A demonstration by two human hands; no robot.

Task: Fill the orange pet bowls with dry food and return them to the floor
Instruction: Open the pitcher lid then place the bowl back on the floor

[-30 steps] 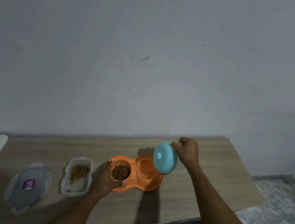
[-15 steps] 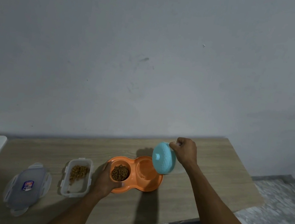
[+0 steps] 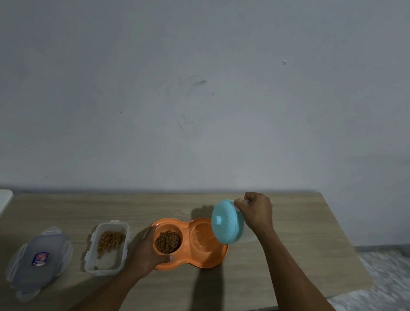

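Wooden table (image 3: 288,267), against a grey wall. Orange double pet bowl (image 3: 213,260) at centre: left well full of dry food (image 3: 168,241), right well holding no kibble. Left hand (image 3: 149,253) curled around the bowl's left rim. Right hand (image 3: 255,211) pinching the top edge of a turquoise lid (image 3: 226,223), held tilted above the right well. Clear food container (image 3: 106,247), partly filled, just left of the bowl; its lid (image 3: 37,262) lies further left.

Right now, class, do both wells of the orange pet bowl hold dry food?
No, only the left well of the orange pet bowl holds dry food; the right well shows none.
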